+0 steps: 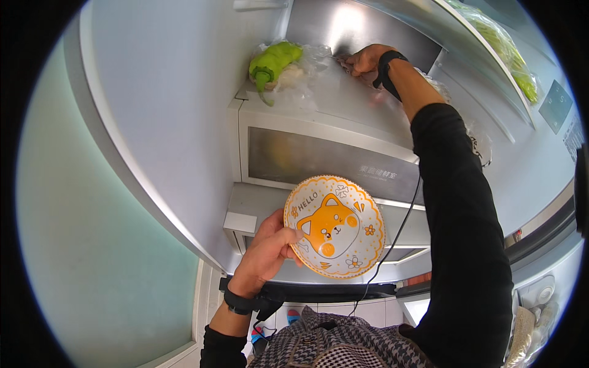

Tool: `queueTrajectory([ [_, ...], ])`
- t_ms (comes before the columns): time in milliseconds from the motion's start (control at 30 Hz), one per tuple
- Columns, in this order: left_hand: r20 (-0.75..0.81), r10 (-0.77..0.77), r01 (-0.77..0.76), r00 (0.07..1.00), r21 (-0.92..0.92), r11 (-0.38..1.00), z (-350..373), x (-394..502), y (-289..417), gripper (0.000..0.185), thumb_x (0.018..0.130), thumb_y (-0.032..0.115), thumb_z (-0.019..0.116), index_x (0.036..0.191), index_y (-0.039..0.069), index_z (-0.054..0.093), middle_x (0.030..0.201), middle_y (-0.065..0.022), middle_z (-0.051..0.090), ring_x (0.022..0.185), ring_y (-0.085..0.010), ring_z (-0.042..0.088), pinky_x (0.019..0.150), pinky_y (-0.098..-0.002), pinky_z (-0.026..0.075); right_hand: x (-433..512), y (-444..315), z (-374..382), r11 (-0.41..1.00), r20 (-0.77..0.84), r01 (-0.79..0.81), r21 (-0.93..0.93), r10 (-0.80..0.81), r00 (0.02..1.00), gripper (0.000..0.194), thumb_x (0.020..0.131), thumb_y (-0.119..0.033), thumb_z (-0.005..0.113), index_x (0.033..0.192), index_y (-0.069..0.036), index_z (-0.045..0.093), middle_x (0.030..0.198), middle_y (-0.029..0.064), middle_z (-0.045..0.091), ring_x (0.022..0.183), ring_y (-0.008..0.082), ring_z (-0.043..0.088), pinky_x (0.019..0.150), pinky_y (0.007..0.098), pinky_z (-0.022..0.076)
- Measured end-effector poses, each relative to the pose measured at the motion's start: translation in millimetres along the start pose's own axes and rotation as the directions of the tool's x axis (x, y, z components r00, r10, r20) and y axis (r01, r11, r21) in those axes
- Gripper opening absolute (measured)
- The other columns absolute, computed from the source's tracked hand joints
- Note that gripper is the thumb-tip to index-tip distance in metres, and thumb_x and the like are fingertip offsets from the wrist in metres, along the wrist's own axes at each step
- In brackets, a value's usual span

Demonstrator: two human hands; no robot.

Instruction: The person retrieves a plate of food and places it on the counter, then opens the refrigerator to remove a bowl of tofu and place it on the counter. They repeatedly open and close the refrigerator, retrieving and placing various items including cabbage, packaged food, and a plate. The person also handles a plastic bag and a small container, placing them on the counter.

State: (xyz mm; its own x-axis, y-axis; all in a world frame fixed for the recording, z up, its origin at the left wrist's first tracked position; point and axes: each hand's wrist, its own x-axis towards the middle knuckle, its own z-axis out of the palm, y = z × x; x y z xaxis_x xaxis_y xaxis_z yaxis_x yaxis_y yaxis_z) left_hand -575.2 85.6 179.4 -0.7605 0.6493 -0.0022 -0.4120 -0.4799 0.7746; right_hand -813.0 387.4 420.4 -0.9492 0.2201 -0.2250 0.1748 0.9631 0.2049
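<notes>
My left hand [271, 244] holds a round plate [333, 227] by its left rim, thumb on the upper face. The white plate has an orange dog face, flowers and a scalloped orange border, and nothing lies on it. Deep inside an open refrigerator, my right hand [366, 60] has its fingers closed on a crumpled clear plastic bag [345, 64] on the shelf above the drawer. Pinkish contents show through the plastic, partly hidden by the hand and wrist. Left of that hand, a green pepper [274, 62] rests among more clear plastic [306, 76].
Below the shelf is a drawer [322, 152] with a grey translucent front bearing writing. A thin black cable [398, 239] hangs beside the plate. Bagged green vegetables [501, 46] sit on a glass shelf at upper right. Door bins [529, 322] hold packages at lower right.
</notes>
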Motion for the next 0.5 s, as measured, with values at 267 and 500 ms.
queueTrajectory([
  [267, -0.003, 0.010, -0.010, 1.000, 0.002, 1.000, -2.4, 0.0, -2.8, 0.052, 0.083, 0.007, 0.055, 0.131, -0.009, 0.040, 0.104, -0.0171, 0.065, 0.071, -0.0203, 0.069, 0.052, -0.0291, 0.058, 6.2, -19.3, 4.8, 0.860, -0.044, 0.506, 0.060, -0.504, 0.862, 0.066, 0.082, -0.007, 0.050, 0.146, -0.018, 0.043, 0.148, 0.0106, 0.045, 0.135, 0.0248, 0.042, 0.108, 0.0370, 0.0351],
  [500, 0.020, -0.012, 0.012, 1.000, -0.016, 1.000, -2.0, 1.5, 5.3, 0.045, 0.085, 0.009, 0.053, 0.126, -0.009, 0.044, 0.100, -0.0173, 0.066, 0.069, -0.0216, 0.069, 0.052, -0.0281, 0.058, -107.1, -25.3, 40.3, 0.726, -0.134, 0.615, 0.307, -0.607, 0.783, 0.054, 0.086, -0.005, 0.050, 0.139, -0.015, 0.052, 0.140, 0.0095, 0.052, 0.119, 0.0247, 0.053, 0.104, 0.0347, 0.0397],
])
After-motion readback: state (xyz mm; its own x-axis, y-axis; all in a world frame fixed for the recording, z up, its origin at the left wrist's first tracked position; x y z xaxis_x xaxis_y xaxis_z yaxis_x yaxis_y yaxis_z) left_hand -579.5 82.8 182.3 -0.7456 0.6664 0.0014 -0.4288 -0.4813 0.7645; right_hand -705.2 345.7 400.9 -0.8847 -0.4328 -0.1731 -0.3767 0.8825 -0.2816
